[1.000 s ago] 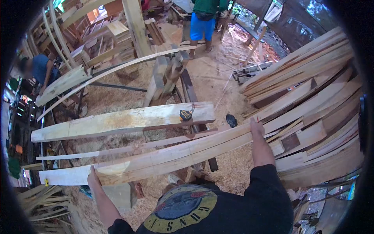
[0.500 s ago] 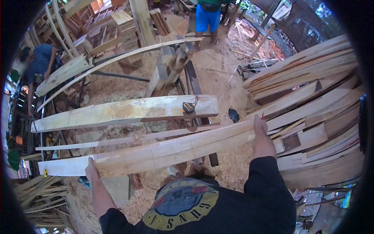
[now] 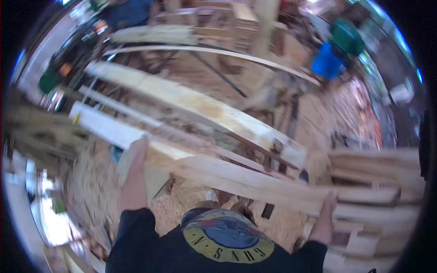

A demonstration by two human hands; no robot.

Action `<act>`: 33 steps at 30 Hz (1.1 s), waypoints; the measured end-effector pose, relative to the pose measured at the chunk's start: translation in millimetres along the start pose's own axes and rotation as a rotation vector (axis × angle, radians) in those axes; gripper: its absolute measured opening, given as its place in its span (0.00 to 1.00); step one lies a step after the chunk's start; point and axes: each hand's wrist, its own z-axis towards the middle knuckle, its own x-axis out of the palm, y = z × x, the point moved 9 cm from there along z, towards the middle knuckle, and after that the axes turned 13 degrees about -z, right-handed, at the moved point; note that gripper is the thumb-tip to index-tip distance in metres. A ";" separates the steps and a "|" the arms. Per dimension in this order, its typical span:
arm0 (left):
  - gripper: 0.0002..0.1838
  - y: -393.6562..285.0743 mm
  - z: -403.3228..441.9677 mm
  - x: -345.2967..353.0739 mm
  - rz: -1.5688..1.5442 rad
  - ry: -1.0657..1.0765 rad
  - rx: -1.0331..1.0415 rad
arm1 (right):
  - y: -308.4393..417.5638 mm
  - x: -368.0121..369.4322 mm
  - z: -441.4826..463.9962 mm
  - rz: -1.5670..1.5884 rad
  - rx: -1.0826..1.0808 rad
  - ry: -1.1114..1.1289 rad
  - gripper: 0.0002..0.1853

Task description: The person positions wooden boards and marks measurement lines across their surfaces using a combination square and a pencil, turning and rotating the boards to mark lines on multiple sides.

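A long, slightly curved wooden plank (image 3: 236, 178) spans the space in front of my body, sloping down to the right in view. My left hand (image 3: 138, 148) grips it toward its left part, and my right hand (image 3: 329, 203) holds the right end; both are blurred by motion. Near the plank's left tip is a small yellow thing (image 3: 76, 119). Beyond it lie a thin strip (image 3: 132, 109) and a thick timber beam (image 3: 191, 102). A dark, blurred object (image 3: 276, 145), the tape measure, rests on the beam's right part.
Stacked curved boards (image 3: 373, 168) lie at the right. Another thin curved strip (image 3: 218, 51) crosses farther back. A person in blue shorts (image 3: 328, 61) stands at the upper right; another person (image 3: 129, 16) is at the upper left. Sawdust covers the floor (image 3: 186, 191).
The camera view has swung left and tilted, so the plank now slopes down to the right. Both hands still hold it. The picture has become blurred.
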 end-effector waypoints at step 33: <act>0.38 151.8 -20.9 -39.5 -0.894 -0.566 -0.071 | -16.4 15.5 -39.6 0.704 -0.211 0.221 0.33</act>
